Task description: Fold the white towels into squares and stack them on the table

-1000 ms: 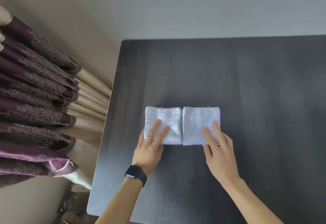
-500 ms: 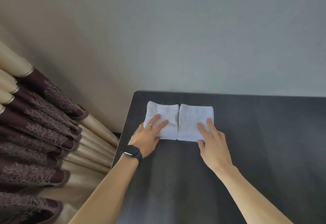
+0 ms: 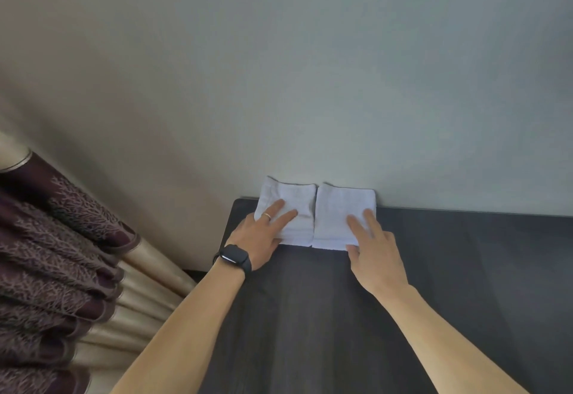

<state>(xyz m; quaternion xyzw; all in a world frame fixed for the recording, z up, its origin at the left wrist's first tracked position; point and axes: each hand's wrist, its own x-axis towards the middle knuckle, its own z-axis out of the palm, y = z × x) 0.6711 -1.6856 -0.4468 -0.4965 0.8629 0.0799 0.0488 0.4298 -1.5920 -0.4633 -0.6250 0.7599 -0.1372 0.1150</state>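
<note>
Head view showed 2 white towels, each already folded into a small square, lying side by side at the far left corner of the dark table (image 3: 465, 285), close against the pale wall (image 3: 310, 83). The left towel (image 3: 294, 196) and the right towel (image 3: 339, 204) touched along their inner edges. Their far edges showed above the table's far rim, and whether they leaned on the wall could not be told. The left hand (image 3: 263, 234), with a ring (image 3: 266, 215) on a finger and a black watch (image 3: 234, 257) at the wrist, lay flat on the left towel, fingers straight and spread, pressing rather than gripping. The right hand (image 3: 375, 257) lay likewise on the near part of the right towel, fingers straight, nothing pinched. The hands were apart, 1 to each towel. Judged from this, folding looked done and stacking was the step in hand, not yet made. The next move called for 1 square to be lifted by its edges, its layers kept from springing open, and set squarely on the other. The towels looked like soft, thick terry, with rounded folds and slightly uneven corners. The table was matte with a fine grain. A maroon patterned curtain (image 3: 62, 254) with beige pleats hung at the left.
</note>
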